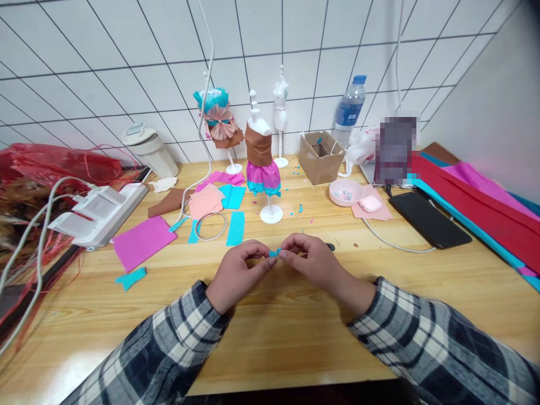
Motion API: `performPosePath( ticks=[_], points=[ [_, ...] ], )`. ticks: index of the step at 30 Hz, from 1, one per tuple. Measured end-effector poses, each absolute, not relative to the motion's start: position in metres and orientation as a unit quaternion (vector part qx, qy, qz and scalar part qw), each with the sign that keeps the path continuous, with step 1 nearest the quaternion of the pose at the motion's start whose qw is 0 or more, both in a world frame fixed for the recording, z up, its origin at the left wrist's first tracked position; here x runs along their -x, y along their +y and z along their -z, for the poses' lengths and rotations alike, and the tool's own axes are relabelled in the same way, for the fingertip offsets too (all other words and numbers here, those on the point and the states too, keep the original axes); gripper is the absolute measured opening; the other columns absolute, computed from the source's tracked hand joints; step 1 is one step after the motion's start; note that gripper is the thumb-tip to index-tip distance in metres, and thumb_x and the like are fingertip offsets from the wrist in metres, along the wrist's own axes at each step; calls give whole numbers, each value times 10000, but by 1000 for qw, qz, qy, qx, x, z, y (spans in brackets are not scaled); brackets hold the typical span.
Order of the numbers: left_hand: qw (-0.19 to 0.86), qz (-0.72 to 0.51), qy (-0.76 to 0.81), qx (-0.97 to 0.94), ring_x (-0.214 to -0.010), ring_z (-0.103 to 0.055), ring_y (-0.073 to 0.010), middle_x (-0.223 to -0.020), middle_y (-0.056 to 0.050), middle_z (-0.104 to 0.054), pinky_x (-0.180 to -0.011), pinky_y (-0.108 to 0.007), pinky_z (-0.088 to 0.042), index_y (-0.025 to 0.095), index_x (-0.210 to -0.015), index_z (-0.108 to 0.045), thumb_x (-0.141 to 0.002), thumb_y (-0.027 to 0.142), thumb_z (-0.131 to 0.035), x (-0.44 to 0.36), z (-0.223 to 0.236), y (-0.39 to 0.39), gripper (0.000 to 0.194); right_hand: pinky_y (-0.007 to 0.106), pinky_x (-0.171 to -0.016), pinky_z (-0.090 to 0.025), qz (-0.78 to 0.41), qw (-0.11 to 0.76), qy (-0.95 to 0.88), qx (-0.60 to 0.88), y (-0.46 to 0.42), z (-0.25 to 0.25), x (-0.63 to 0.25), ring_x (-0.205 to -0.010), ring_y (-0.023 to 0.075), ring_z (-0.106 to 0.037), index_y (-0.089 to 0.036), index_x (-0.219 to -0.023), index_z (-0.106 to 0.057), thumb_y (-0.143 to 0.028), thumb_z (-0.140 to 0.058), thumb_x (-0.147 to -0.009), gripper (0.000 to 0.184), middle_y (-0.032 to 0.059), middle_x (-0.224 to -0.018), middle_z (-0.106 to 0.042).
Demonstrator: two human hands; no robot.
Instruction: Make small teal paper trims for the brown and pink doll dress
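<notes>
My left hand and my right hand meet over the wooden table, fingers curled in a pinch. Between the fingertips of both is a tiny teal paper scrap. Just beyond stands a small white mannequin dressed in a brown top and a pink and teal paper skirt. A second mannequin with teal and pink paper trim stands behind it on the left, and a bare white one stands by the wall.
Pink, teal, peach and brown paper pieces lie at left with a wire ring. A cardboard box, water bottle, pink dish, earbud case and black phone are at right. Power strip far left.
</notes>
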State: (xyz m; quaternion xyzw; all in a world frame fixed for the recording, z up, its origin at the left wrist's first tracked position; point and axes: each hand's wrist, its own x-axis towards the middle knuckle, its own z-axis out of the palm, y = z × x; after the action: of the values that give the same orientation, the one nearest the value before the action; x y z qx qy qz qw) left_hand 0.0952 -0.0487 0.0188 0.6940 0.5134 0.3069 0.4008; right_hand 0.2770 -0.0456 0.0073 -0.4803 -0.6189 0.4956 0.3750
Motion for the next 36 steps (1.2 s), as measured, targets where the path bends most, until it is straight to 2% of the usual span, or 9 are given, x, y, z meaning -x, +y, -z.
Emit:
performPosePath(
  ticks=[7,12,19,25,31,36],
  points=[
    [434,-297,501,-687,-715,-566,-157,-741,-35,-638,-670,-260,-462,154,-722,-629,-769,356,-641,-95,-19,-48,208,216,-507,-390,-541,370,-591,471,-44,-7,-277,-545,91,-481,-172,-722,-581,-305,-620,-745,140,-26,-635,-558],
    [485,-319,508,-636,-699,-582,-151,-780,-39,-656,-638,-248,-465,149,-845,-645,-750,384,-657,-98,-21,-50,253,220,-513,-394,-521,375,-602,475,-44,-7,-277,-544,91,-482,-174,-742,-580,-307,-603,-773,139,-30,-632,-554],
    [495,-328,533,-603,-644,-550,-126,-711,-24,-643,-608,-232,-437,130,-759,-650,-731,366,-677,-99,-21,-49,239,217,-509,-388,-509,371,-605,486,-46,-9,-275,-549,90,-480,-174,-748,-583,-298,-610,-772,130,-24,-652,-565],
    [542,-369,510,-556,-701,-585,-128,-769,-18,-664,-661,-233,-472,142,-883,-657,-686,345,-737,-101,-16,-49,293,223,-494,-392,-524,394,-580,484,-46,-5,-276,-533,93,-473,-179,-768,-577,-345,-611,-777,170,-29,-640,-542],
    [548,-365,535,-530,-603,-546,-100,-676,-3,-651,-573,-208,-427,130,-759,-663,-656,346,-754,-103,-15,-49,256,225,-472,-386,-558,390,-561,471,-46,-3,-275,-503,87,-459,-174,-771,-568,-367,-606,-789,198,-34,-628,-528],
    [508,-339,530,-589,-620,-559,-117,-681,-10,-659,-586,-223,-437,140,-730,-654,-697,347,-711,-101,-15,-50,217,248,-596,-455,-499,402,-610,467,-49,-4,-275,-700,122,-561,-189,-986,-616,-303,-613,-792,225,32,-900,-637]
  ],
)
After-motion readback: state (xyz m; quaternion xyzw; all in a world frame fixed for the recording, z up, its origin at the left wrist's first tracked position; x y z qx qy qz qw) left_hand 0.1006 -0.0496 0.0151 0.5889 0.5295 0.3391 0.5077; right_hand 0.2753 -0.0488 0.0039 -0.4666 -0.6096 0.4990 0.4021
